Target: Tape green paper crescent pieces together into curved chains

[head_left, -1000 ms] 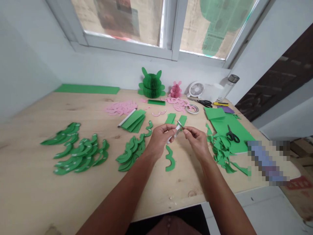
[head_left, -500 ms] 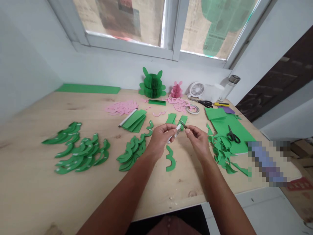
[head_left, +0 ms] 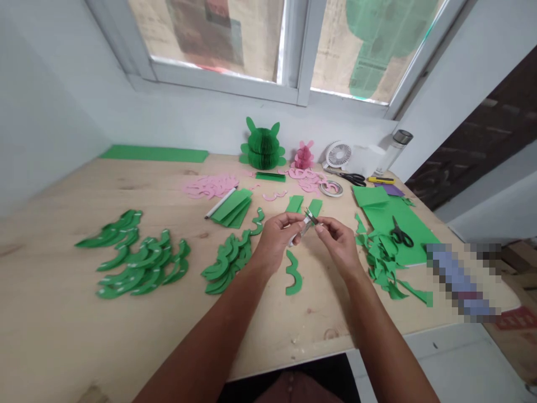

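Above the middle of the table, my left hand (head_left: pixel 279 235) is closed on a narrow white strip (head_left: pixel 292 242), whose exact kind I cannot make out. My right hand (head_left: pixel 339 240) pinches a small dark metal tool with two thin tips (head_left: pixel 312 217); it may be tweezers or small scissors. Its tips meet or cross the upper end of the strip. Just below the hands lies a wavy green paper cutout (head_left: pixel 294 274). Two green paper strips lie beyond them, the right one (head_left: pixel 315 206) partly behind the tool.
Stacked green cutouts (head_left: pixel 145 260) with white patches lie left, another pile (head_left: pixel 226 263) nearer. Right are green scraps (head_left: pixel 382 260), black scissors (head_left: pixel 401 232) and green sheets (head_left: pixel 413 224). Behind stand green (head_left: pixel 263 146) and pink (head_left: pixel 304 157) paper figures, a fan (head_left: pixel 338 154) and a bottle (head_left: pixel 394 151).
The tool's tips have moved slightly left onto the end of the white strip and look more spread. My hands have come a little closer together. The view has shifted slightly.
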Demonstrator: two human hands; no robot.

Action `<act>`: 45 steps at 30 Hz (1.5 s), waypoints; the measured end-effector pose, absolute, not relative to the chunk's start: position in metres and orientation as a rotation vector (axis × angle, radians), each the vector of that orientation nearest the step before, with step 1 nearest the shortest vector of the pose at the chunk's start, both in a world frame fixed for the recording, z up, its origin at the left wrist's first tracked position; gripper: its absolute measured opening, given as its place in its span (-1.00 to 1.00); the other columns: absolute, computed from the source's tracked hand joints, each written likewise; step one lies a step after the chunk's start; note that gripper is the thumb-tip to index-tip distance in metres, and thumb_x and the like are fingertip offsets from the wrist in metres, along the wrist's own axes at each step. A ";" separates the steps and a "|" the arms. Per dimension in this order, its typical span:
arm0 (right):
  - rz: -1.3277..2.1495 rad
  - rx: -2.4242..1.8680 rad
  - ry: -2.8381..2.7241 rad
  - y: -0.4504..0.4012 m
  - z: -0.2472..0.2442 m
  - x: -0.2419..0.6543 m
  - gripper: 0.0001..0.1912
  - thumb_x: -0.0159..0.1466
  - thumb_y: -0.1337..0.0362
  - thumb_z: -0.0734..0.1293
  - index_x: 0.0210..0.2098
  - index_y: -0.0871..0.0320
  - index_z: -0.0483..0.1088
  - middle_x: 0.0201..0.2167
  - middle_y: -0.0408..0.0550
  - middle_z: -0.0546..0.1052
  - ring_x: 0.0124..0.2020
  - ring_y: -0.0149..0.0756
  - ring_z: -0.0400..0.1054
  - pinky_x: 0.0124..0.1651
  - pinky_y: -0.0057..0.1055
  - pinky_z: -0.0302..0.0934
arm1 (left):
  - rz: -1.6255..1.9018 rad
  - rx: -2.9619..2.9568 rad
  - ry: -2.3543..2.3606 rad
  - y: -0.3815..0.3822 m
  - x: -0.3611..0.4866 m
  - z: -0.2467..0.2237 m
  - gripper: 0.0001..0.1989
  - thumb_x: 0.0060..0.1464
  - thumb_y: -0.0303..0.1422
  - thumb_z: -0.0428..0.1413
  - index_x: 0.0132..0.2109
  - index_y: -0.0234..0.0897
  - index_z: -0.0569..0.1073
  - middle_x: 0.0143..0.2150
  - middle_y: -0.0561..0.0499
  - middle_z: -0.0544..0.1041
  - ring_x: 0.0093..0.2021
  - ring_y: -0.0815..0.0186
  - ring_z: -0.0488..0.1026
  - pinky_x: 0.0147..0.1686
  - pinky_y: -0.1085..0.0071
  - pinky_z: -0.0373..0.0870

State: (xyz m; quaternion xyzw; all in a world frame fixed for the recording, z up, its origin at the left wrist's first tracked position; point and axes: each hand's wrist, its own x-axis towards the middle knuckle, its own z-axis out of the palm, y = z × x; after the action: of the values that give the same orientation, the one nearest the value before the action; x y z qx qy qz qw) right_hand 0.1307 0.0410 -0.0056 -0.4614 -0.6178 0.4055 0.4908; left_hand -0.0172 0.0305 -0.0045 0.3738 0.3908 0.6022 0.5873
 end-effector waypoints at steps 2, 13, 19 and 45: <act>0.990 -1.117 -1.499 0.041 -0.005 0.130 -0.71 0.10 0.12 0.36 -0.28 0.20 0.47 -0.49 -0.13 0.43 -0.48 -0.42 0.19 -0.43 -0.47 0.08 | 1.401 0.876 0.907 0.030 -0.017 -0.005 -0.84 -0.16 -0.38 0.21 -0.35 -0.33 0.47 -0.61 0.13 0.35 -0.65 0.50 0.21 -0.59 0.49 0.06; 1.002 -1.102 -1.493 0.040 -0.004 0.129 -0.72 0.09 0.14 0.36 -0.28 0.20 0.47 -0.48 -0.12 0.44 -0.47 -0.41 0.22 -0.40 -0.47 0.11 | 1.376 0.895 0.933 0.031 -0.017 -0.004 -0.84 -0.17 -0.36 0.21 -0.37 -0.33 0.47 -0.63 0.14 0.33 -0.65 0.50 0.20 -0.60 0.49 0.05; 0.988 -1.100 -1.506 0.041 -0.006 0.129 -0.70 0.09 0.12 0.36 -0.27 0.19 0.48 -0.45 -0.11 0.47 -0.46 -0.39 0.24 -0.37 -0.46 0.13 | 1.371 0.894 0.917 0.031 -0.017 -0.005 -0.84 -0.18 -0.35 0.22 -0.38 -0.32 0.48 -0.61 0.13 0.35 -0.65 0.50 0.20 -0.60 0.49 0.05; 0.945 -1.098 -1.535 0.043 -0.010 0.131 -0.67 0.11 0.08 0.34 -0.26 0.19 0.50 -0.45 -0.10 0.49 -0.45 -0.37 0.27 -0.39 -0.45 0.15 | 1.362 0.922 0.920 0.031 -0.017 -0.006 -0.83 -0.15 -0.33 0.21 -0.36 -0.32 0.48 -0.64 0.14 0.31 -0.64 0.50 0.19 -0.59 0.49 0.05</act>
State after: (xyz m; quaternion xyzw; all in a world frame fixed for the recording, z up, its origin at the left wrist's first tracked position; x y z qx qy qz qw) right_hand 0.1309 0.0427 -0.0104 -0.4527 -0.6327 0.3894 0.4931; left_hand -0.0172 0.0308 -0.0063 0.3958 0.3947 0.5848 0.5878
